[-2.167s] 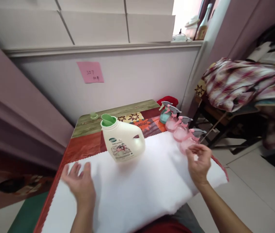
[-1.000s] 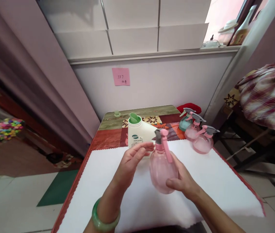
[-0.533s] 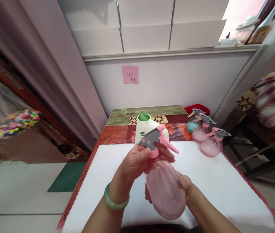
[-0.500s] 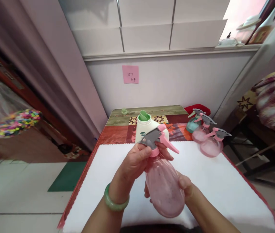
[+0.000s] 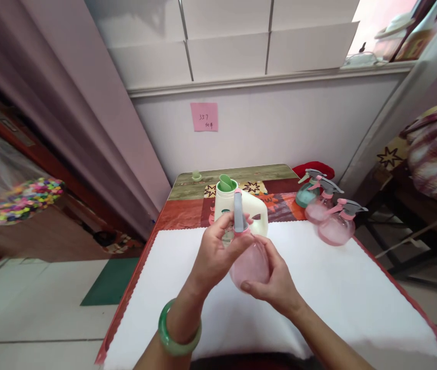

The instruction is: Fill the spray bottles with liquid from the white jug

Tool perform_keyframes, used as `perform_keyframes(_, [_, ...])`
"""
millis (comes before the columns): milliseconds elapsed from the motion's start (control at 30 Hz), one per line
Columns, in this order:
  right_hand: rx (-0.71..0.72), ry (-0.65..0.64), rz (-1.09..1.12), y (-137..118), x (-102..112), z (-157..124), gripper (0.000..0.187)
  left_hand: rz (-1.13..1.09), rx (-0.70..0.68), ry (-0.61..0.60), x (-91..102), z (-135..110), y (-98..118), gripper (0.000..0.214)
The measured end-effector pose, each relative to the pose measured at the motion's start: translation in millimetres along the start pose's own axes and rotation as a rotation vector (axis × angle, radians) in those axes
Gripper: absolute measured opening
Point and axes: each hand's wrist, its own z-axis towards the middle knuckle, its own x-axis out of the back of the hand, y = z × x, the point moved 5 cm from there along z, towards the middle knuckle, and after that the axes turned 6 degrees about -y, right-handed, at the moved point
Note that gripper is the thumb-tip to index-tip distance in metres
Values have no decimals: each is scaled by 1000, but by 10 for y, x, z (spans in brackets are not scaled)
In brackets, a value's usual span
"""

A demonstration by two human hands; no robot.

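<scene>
Between both hands is a pink spray bottle (image 5: 249, 267) with a grey and pink trigger head, held above the white cloth. My left hand (image 5: 218, 249), with a green bangle on its wrist, is closed round the collar just under the spray head. My right hand (image 5: 280, 285) grips the bottle's body from the right, its thumb across the front. Right behind the bottle stands a cream jug (image 5: 259, 208) with a handle and a green spout; the hands partly cover it.
At the table's right edge stand two more pink spray bottles (image 5: 337, 229) and a teal one (image 5: 306, 195). A small green cap (image 5: 196, 177) lies at the back left. The white cloth (image 5: 164, 288) covers the front. A pink note (image 5: 204, 117) is on the wall.
The spray bottle has gone from tilted towards me to more upright and further off. Its trigger head has turned away from the right. My right hand now shows its thumb in front.
</scene>
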Motion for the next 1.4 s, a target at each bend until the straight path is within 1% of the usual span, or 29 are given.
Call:
perform_keyframes(67, [22, 64, -64, -35, 29, -22, 92, -87, -7, -100, -17, -37, 47, 35])
perform_keyframes(100, [31, 104, -105, -53, 46, -36, 93, -108, -3, -112, -11, -51, 71, 33])
perform_keyframes(200, [59, 238, -239, -111, 92, -92, 94, -93, -13, -78, 11, -63, 154, 20])
perform_keyframes(267, [85, 302, -309, -147, 98, -132, 98, -88, -31, -44, 0, -57, 207, 18])
perform_keyframes(367, [136, 350, -364, -193, 70, -168, 102, -58, -54, 67, -51, -71, 235, 21])
perform_keyframes(467, [194, 404, -411, -242, 31, -178, 98, -13, -108, 285, -121, -149, 201, 24])
perform_keyframes(533, [219, 410, -426, -265, -9, -173, 93, -74, -140, 418, -173, -223, 143, 29])
perform_keyframes(600, [223, 390, -424, -274, -48, -167, 87, -174, -131, 476, -217, -276, 73, 30])
perform_keyframes(667, [214, 361, -423, -271, -71, -168, 84, -255, -94, 467, -227, -297, 29, 29])
perform_keyframes(767, [190, 303, -446, -245, -77, -175, 88, -344, -67, 453, -146, -292, 49, 22])
perform_keyframes(833, [173, 264, -477, -211, -64, -180, 90, -397, -90, 463, -59, -266, 115, 20])
perform_keyframes(900, [156, 232, -507, -164, -40, -188, 90, -424, -143, 498, 47, -235, 223, 18])
perform_keyframes(1000, [124, 214, -543, -63, 28, -223, 86, -379, -231, 595, 281, -224, 454, 14])
perform_keyframes(1067, [105, 211, -564, 18, 95, -268, 84, -323, -293, 695, 526, -270, 633, 13])
perform_keyframes(1133, [97, 212, -586, 96, 175, -323, 83, -287, -354, 830, 843, -365, 770, 10])
perform_keyframes(1167, [91, 219, -596, 130, 220, -348, 83, -276, -372, 909, 1014, -426, 798, 11])
perform_keyframes(1200, [78, 232, -603, 160, 269, -369, 84, -274, -403, 1001, 1185, -497, 795, 18])
perform_keyframes(1233, [60, 252, -607, 179, 321, -382, 85, -305, -379, 1038, 1334, -534, 729, 22])
perform_keyframes(1267, [39, 277, -607, 185, 374, -386, 87, -389, -276, 980, 1444, -516, 588, 19])
perform_keyframes(1300, [23, 303, -605, 173, 425, -377, 88, -477, -189, 994, 1542, -530, 401, 15])
perform_keyframes(1333, [16, 328, -601, 139, 473, -354, 87, -509, -164, 1027, 1621, -556, 214, 15])
perform_keyframes(1400, [43, 371, -605, 1, 558, -269, 83, -640, 11, 934, 1643, -536, -285, 10])
